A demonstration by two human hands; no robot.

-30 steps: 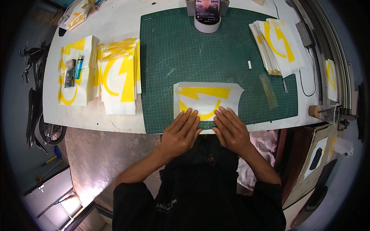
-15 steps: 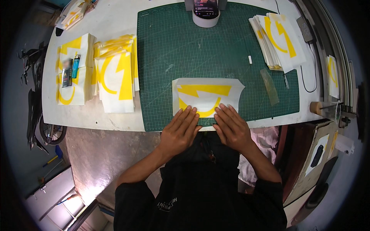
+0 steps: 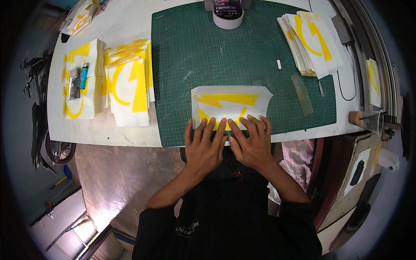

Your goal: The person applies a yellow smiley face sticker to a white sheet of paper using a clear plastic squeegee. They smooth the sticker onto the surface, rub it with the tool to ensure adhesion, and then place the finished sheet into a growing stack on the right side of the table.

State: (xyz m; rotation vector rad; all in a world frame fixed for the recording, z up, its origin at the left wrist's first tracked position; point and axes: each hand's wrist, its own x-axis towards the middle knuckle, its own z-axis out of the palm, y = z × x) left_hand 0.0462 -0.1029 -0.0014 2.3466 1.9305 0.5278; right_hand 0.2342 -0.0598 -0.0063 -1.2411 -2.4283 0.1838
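A white sheet with yellow shapes [image 3: 225, 104] lies at the near edge of the green cutting mat [image 3: 208, 56], its far corners lifting slightly. My left hand [image 3: 203, 143] rests with spread fingers on the sheet's near left part. Beside it, my right hand [image 3: 251, 141] is spread over the near right part, fingertips on the paper. The two index fingers are close together near the middle. Both hands are open and hide the sheet's near edge.
Stacks of similar yellow-and-white sheets stand at left [image 3: 128, 86] and back right [image 3: 316, 43]. A turquoise lighter [image 3: 84, 76] lies on the leftmost stack [image 3: 89, 104]. A phone on a round stand [image 3: 227, 21] is at the back. A translucent strip [image 3: 302, 94] lies right of the sheet.
My hands have drawn closer together along the near edge, and their fingers have spread. The whole view has shifted slightly; the sheet stays in place on the mat.
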